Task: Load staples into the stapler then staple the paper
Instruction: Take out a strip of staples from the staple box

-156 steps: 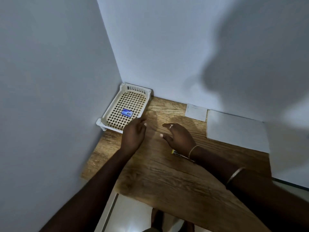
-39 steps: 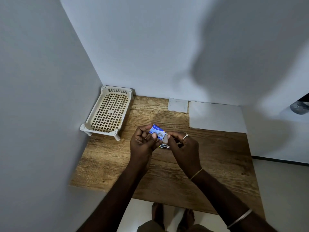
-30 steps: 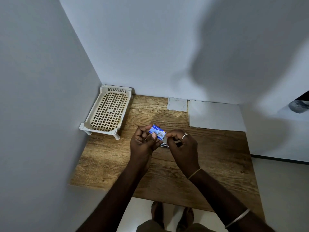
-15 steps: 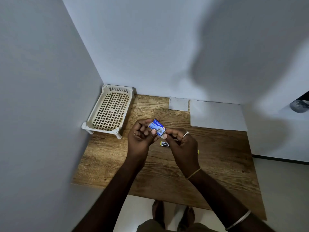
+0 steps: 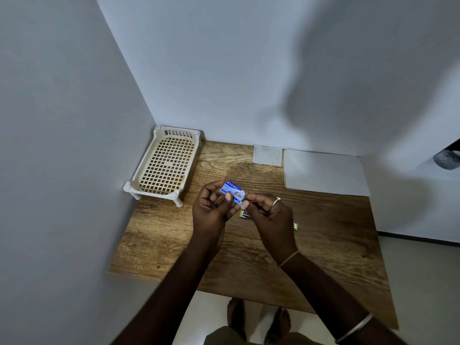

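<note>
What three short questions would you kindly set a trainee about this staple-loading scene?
1. Multiple choice: what does the left hand hold? A) a sheet of paper B) the blue staple box C) a pen
2. True or false: the blue staple box lies inside the white basket.
3. Fill the gap: the stapler lies on the table, partly hidden beneath the ____ hand.

Key
1. B
2. False: the basket holds nothing, and the box is up in the hands.
3. The right hand, whose fingertips pinch the end of the box.
</note>
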